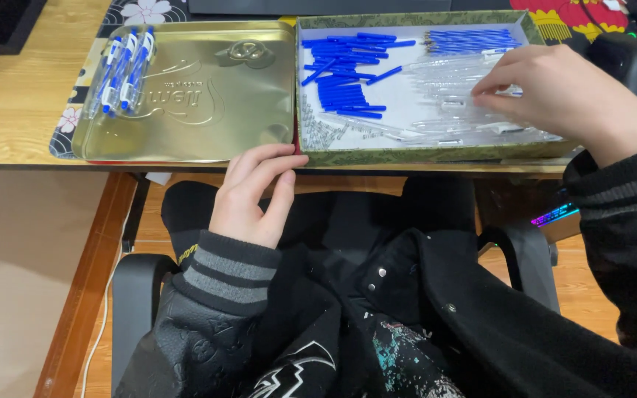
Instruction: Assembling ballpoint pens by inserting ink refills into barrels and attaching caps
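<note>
My left hand [253, 193] rests at the table's front edge, fingertips touching the near left corner of a green patterned box [414, 154]; it holds nothing. My right hand [562, 92] reaches into the box's right side, fingers pinched among clear pen barrels [451, 103]. Whether it grips one is hidden by the fingers. The box also holds blue pen caps [344, 81], blue refills [470, 40] at the back and small metal springs [318, 129] at the front left. Left of the box lies a gold metal lid [193, 110] with several assembled blue and white pens [123, 66].
The wooden table [9, 103] carries a floral mat [64, 125] under the lid. A black computer mouse [635, 59] sits at the right, behind my right hand. My black jacket [407, 317] and chair armrests fill the lower view.
</note>
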